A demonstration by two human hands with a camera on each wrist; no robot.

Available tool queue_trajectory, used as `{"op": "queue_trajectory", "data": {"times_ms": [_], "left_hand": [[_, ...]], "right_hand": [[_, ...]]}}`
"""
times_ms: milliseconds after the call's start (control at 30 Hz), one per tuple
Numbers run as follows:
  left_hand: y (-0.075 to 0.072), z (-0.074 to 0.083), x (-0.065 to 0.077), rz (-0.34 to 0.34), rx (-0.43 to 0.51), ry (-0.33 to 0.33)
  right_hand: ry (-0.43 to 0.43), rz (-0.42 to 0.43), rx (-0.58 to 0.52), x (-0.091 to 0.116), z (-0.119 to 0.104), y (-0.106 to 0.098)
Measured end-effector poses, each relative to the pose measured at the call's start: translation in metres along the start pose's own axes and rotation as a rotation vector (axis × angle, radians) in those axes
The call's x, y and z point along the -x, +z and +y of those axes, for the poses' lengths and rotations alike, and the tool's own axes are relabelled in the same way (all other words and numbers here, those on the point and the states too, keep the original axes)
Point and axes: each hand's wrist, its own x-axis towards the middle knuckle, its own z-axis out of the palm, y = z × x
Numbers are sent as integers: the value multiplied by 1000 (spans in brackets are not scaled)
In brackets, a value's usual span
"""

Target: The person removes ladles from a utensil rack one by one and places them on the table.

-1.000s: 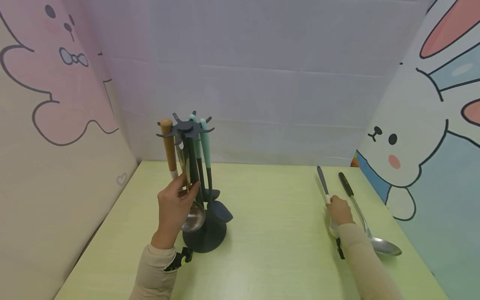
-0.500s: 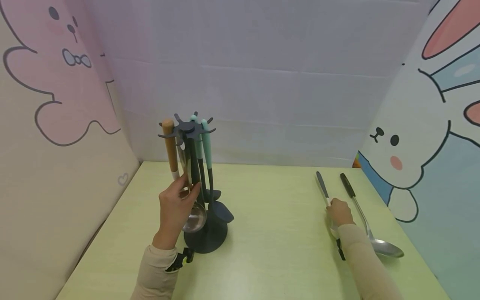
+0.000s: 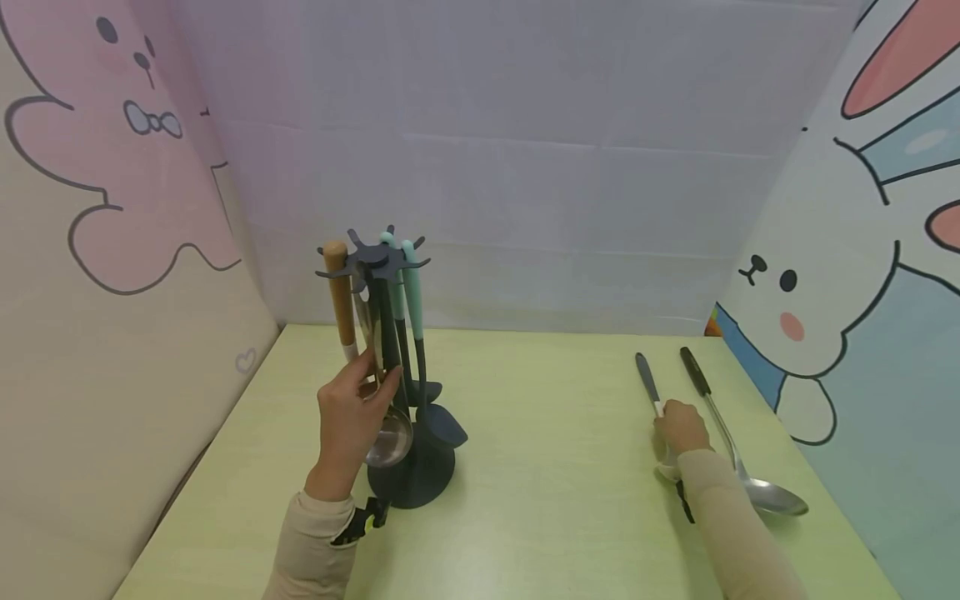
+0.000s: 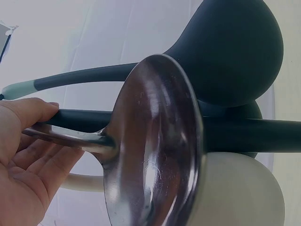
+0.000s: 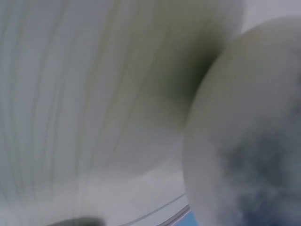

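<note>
Right of the rack (image 3: 412, 483), your right hand (image 3: 682, 427), curled on the grey-handled utensil (image 3: 648, 379), has brought its handle tip slightly nearer you, so pick-up looks under way; your left hand (image 3: 348, 421) pinches the metal ladle (image 3: 390, 440) at the rack's front

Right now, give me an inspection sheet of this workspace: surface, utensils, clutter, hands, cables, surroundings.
Surface: pale yellow-green tabletop.
Utensils: black rack upright, bearing a wooden-handled utensil and two mint-handled utensils; black-handled ladle lying at the right.
Clutter: nothing seen.
Hands: left hand pinches the handle of a metal ladle at the rack; right hand grips a grey-handled utensil, whose contact with the tabletop is unclear.
Cables: nothing seen.
Surroundings: pale back wall; pink cartoon figure at left, cartoon rabbit at right.
</note>
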Motion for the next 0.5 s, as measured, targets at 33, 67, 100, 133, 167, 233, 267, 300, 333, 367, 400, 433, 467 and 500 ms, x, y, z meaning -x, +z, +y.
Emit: {"op": "queue_trajectory", "data": {"times_ms": [33,67,100,133,167,233,267,300,333,367,400,433,467,500], "left_hand": [[0,0,0,1,-1,2],[0,0,0,2,-2,3],[1,-1,0,2,-2,3],[1,-1,0,3,-1,4],[1,-1,0,4,0,4],[1,-2,0,4,1,4],[1,-2,0,4,0,2],[1,-3,1,3,2,1],[1,-3,1,2,3,1],[1,-2,0,3,4,3],[1,-2,0,3,4,5],[1,-2,0,3,4,6],[1,-2,0,2,2,6],[1,-2,0,2,2,8]], "right_hand": [[0,1,4,0,-1,0],[-2,1,10,1,-2,0],[-2,-1,14,1,-2,0],[2,-3,19,1,-3,0],[3,-4,23,2,-4,0],[9,-10,31,2,-5,0],[10,-10,34,2,-6,-1],[14,-11,36,1,-6,-1],[18,-11,39,1,-6,-1],[22,-11,42,1,-6,-1],[27,-11,45,1,-6,0],[32,-12,47,1,-6,0],[36,-13,50,1,-6,0],[39,-16,51,1,-6,0]]}}
